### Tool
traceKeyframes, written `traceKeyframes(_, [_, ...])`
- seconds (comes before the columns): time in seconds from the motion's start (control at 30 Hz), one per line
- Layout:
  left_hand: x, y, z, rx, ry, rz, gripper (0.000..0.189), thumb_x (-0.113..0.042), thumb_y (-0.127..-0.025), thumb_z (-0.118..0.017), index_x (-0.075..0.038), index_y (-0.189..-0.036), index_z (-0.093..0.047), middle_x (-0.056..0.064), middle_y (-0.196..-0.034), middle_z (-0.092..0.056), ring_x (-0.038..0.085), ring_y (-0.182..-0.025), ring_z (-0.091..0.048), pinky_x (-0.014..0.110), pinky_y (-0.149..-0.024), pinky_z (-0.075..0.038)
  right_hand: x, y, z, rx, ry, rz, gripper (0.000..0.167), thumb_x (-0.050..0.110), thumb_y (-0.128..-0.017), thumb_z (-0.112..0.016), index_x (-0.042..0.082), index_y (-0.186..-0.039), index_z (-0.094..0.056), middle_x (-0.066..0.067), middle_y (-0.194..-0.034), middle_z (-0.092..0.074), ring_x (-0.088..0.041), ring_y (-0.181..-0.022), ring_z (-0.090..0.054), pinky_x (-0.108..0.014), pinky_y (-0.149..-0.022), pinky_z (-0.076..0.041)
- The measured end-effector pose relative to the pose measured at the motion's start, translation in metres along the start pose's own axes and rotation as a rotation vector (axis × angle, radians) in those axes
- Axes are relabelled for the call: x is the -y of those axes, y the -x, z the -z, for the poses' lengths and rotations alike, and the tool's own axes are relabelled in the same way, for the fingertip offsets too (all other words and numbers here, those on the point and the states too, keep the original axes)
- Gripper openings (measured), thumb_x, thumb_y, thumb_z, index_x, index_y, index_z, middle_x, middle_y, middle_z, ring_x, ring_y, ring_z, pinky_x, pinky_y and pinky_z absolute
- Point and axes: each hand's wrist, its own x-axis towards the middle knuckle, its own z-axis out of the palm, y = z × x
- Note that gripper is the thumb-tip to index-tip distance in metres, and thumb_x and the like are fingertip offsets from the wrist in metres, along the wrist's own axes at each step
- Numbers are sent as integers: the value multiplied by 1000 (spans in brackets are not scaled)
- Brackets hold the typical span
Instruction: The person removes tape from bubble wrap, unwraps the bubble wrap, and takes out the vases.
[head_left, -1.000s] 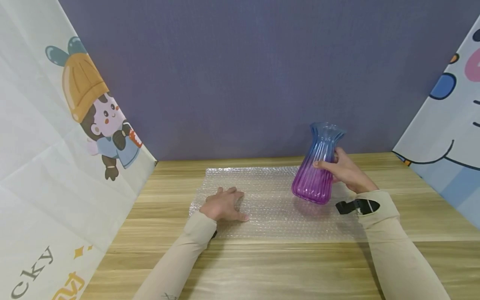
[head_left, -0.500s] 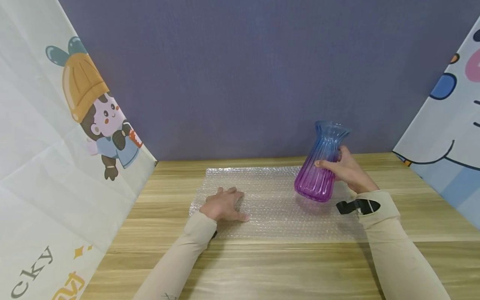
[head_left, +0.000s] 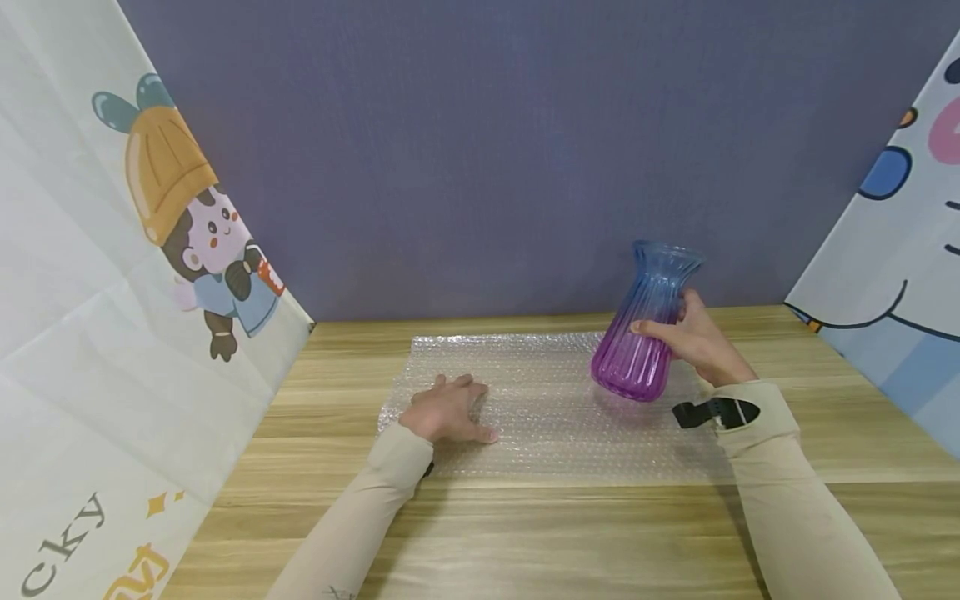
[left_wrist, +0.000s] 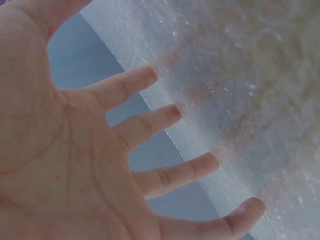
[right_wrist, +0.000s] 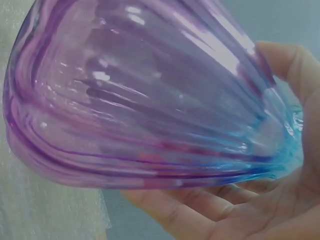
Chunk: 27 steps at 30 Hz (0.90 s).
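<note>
A ribbed glass vase [head_left: 636, 350], blue at the flared mouth and purple at the base, tilts to the right above a sheet of bubble wrap [head_left: 547, 417]. My right hand [head_left: 701, 342] grips the vase from its right side, thumb across the front and fingers behind. The right wrist view shows the vase [right_wrist: 140, 100] large, with fingers [right_wrist: 170, 210] curled beneath it. My left hand [head_left: 446, 410] rests on the left part of the bubble wrap with fingers spread. In the left wrist view its fingertips [left_wrist: 172, 111] touch the bubble wrap [left_wrist: 260, 90].
The bubble wrap lies flat on a wood-grain table [head_left: 525, 542]. Behind the table rises a dark blue-grey panel [head_left: 487, 150]. White printed sheets stand at the left [head_left: 75, 292] and right. A black strap [head_left: 716, 413] sits on the right wrist.
My right hand has shifted the vase slightly to the right and a little up. The left hand and the bubble wrap have stayed still.
</note>
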Motion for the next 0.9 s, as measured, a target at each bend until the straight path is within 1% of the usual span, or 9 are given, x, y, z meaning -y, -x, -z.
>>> traceKeyframes(0.37, [0,0,0,-2,-8,0,91,-61,-81,-78,-28,-157,-42,6,-170,-25,53,-154,-16,80,-113,-23,-7,-4,5,-45,-16,55,98,19,-96,-72,7,-160,1,-36,-155,-28,-46,-134,-45,-21,-78,-57])
traceKeyframes(0.53, [-1,0,1,-3,-11,3,91,-61,-81,-78,-28,-157,-41,5,-170,-25,52,-154,-16,79,-113,-23,-9,-5,6,-75,-27,81,98,14,-94,-73,4,-160,-1,-33,-155,-30,-41,-135,-44,-15,-78,-55])
traceKeyframes(0.67, [-1,0,1,-3,-11,2,90,-61,-81,-78,-27,-157,-42,6,-170,-25,52,-154,-17,79,-113,-23,-8,-4,7,-94,-17,101,100,13,-93,-75,4,-160,-2,-30,-155,-32,-38,-135,-44,-12,-80,-53])
traceKeyframes(0.9, [-1,0,1,0,-10,2,90,-61,-81,-78,-27,-157,-42,6,-170,-26,52,-154,-16,79,-114,-23,-6,0,10,-124,-2,122,100,13,-91,-77,6,-161,-6,-27,-153,-35,-37,-135,-45,-11,-83,-50])
